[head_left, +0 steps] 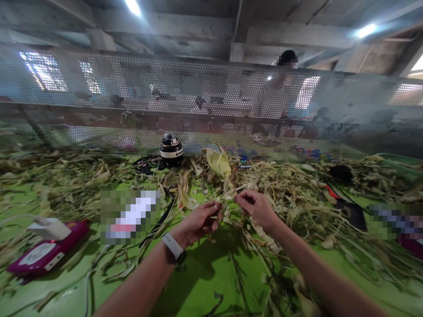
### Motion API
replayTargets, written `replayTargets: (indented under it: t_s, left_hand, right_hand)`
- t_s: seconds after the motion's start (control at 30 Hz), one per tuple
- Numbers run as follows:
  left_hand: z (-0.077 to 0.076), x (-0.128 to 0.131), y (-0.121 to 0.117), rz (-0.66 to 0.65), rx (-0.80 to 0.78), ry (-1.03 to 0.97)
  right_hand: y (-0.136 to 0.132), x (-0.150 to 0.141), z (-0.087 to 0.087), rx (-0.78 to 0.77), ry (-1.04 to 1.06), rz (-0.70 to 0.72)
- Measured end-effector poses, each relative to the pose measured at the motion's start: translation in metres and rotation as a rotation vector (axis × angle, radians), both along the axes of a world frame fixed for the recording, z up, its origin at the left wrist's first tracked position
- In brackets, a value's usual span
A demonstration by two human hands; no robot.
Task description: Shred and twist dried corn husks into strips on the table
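Observation:
My left hand [201, 220], with a pale band on its wrist, is closed, thumb and fingers pinched together at a small pale-green plant sprig [226, 206]. Just across from it, my right hand [256, 207] is pinched too, palm inward. Whatever its fingertips hold is too small to make out. Both hands hover low over a green tabletop [198, 286] strewn with dried stems and leaves [284, 187]. Straight ahead of them lies a pale yellow, husk-like bundle [218, 164].
A black-and-white rounded device [171, 150] stands near the perforated metal screen [205, 88]. To the left lie a purple power strip [49, 251] with a white plug [50, 229] and a cable. A dark flat object [350, 213] lies right. A person [280, 88] is behind the screen.

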State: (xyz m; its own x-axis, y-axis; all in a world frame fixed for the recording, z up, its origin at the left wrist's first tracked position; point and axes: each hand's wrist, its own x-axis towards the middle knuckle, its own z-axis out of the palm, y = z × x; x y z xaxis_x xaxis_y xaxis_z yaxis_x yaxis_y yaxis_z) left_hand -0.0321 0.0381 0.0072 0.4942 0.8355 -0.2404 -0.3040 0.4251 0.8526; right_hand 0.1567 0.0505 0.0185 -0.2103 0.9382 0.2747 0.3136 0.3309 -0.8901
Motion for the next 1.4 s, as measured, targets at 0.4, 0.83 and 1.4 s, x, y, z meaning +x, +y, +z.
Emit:
replayTargets:
  t_s: [0.4, 0.83, 1.4]
  left_hand:
    - [-0.002, 0.001, 0.001, 0.026, -0.002, -0.048]
    - [-0.006, 0.002, 0.005, 0.215, 0.124, 0.102]
    - [-0.006, 0.001, 0.003, 0.282, 0.701, 0.572]
  right_hand:
    - [0.000, 0.001, 0.001, 0.013, -0.002, -0.002]
    - [-0.003, 0.002, 0.007, 0.021, -0.052, 0.012]
    - [-0.007, 0.008, 0.017, 0.390, -0.190, -0.102]
